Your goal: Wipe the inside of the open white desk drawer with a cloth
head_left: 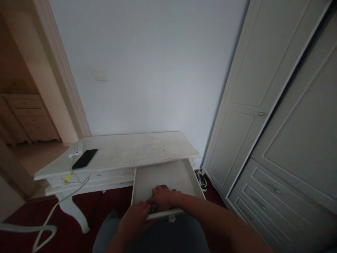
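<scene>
Lower centre of frame: one pulled-out, white, boxy wooden drawer (pixel 168 173), small, dark, indistinct object (pixel 154 208) inside partly beneath right hand (pixel 163 197), left hand (pixel 135 215) at front rim, both grips unclear to me; leaning could tip the drawer.

A phone (pixel 85 159) lies at the left end of the white surface (pixel 131 149), just beside a white box (pixel 76 150). A pale cable (pixel 50 225) loops at near left; a yellow tag (pixel 68 177) hangs by the surface's edge. The far wall (pixel 158 70) bears a switch (pixel 100 75). Past the door frame (pixel 64 70), at far left, stands a cabinet (pixel 31 117). A wardrobe (pixel 231 147) fills the right, black-and-white shoes (pixel 202 180) by its foot, beside red carpet (pixel 105 205).
</scene>
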A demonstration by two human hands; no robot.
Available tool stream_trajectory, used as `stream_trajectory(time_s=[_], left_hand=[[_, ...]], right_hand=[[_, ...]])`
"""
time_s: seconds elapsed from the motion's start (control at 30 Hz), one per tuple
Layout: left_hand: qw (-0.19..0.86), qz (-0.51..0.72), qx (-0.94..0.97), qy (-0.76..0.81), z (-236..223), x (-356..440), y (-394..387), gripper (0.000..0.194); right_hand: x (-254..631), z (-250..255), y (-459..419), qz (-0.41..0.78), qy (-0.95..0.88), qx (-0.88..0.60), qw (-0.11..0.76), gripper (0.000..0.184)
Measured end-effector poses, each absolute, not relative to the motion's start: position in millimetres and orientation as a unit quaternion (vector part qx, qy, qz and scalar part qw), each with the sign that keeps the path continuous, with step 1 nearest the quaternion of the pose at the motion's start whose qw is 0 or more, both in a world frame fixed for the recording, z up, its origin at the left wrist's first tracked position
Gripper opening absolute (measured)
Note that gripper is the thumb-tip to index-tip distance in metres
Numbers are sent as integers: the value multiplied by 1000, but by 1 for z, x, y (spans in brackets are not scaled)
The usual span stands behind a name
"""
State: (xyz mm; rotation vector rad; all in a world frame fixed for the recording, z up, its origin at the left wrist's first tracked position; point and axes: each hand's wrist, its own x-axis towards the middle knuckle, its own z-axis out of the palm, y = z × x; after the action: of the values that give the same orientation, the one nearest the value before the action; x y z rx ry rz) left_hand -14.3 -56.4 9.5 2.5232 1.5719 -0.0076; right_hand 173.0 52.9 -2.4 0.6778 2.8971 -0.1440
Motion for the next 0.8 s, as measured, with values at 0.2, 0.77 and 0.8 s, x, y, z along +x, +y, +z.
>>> stream_trajectory(time_s=[0.2,0.77,0.8], left_hand=[[72,-21,847,526,7,-15,-56,35],[89,-54,851,515,15,-12,-55,38],[87,-58,851,515,17,-12,-55,36]], right_hand=[[249,22,58,-71,916,353,180,49],[231,36,121,34,778,625,-51,51],[217,33,121,24,783,619,-62,52]])
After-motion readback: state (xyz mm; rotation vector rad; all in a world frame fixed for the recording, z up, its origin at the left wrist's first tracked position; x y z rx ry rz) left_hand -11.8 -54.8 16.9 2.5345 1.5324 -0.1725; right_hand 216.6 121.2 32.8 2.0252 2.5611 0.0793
